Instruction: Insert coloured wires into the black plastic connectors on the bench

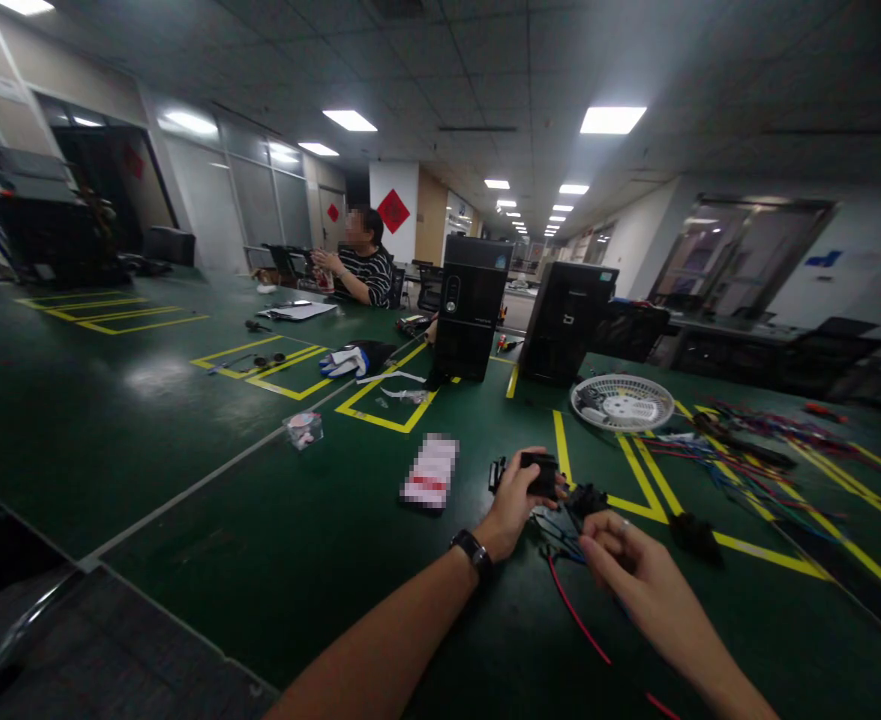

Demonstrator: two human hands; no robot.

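Note:
My left hand (511,512), with a dark watch on its wrist, is closed around a black box-like plastic part (542,474). Thin wires (552,550), some blue and dark, hang below that part. A red wire (576,612) trails from them toward the table's near edge. At the right, my right hand (627,560) is closed in a pinch at these wires, a ring on one finger. Between the two hands sits another small black part (587,498); how it joins the wires is unclear. Left of my hands lies a phone with a blurred screen (431,470).
Two black computer towers (474,310) stand ahead. A white round basket (621,402) and spread coloured wires (740,460) lie right. Yellow tape marks the green table (207,480). Gloves (350,362) and a small clear bag (303,430) lie left; a person (361,265) sits beyond.

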